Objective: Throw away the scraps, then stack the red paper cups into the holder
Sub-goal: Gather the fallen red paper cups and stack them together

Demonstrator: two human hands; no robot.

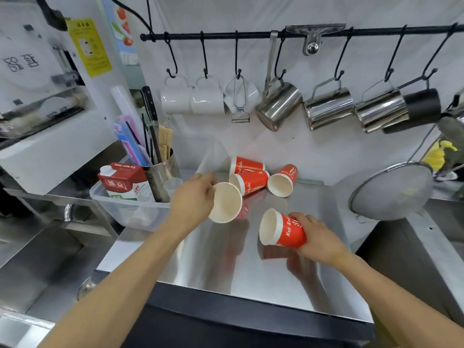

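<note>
My left hand (pixel 192 197) grips a red paper cup (pixel 224 203) above the steel counter, with the cup's white mouth turned toward me. My right hand (pixel 317 238) holds a second red cup (pixel 283 231) on its side, mouth facing left, low over the counter. Three more red cups lie at the back by the wall: one (pixel 246 165) upside down, one (pixel 252 182) on its side, one (pixel 283 180) tipped with its mouth toward me. A clear plastic holder (pixel 213 156) stands behind my left hand, hard to make out.
The steel counter (pixel 226 267) drops off at a dark front edge. A clear bin (pixel 130 207) at the left holds a milk carton (pixel 125 183) and a steel utensil cup (pixel 160 177). A mesh strainer (pixel 391 192) leans at right. Mugs and steel pitchers hang from a rail (pixel 251 35).
</note>
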